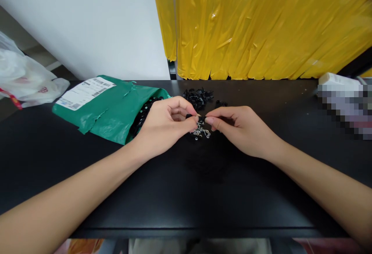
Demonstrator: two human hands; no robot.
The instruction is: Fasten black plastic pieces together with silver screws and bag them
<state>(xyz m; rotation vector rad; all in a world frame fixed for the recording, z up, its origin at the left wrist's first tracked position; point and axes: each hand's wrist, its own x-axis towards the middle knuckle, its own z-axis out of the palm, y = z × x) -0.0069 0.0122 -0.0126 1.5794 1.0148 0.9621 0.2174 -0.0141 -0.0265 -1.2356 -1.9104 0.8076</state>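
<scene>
Holding a small black part (202, 119) two-handed, just right of the open green bag (116, 108).
Pinched at the left by thumb and forefinger of the left hand (161, 120), nearly together, other fingers curled; pinched at the right by thumb and forefinger of the right hand (245, 130), just as close. Set with long axis roughly sideways, hand to hand, leading away from the green bag; too small and covered to tell which end is front. Just beneath the part, right of the green bag: loose silver screws (204, 132). Behind those: a pile of black pieces (199, 98). Left of the green bag: a white plastic bag (27, 74).
</scene>
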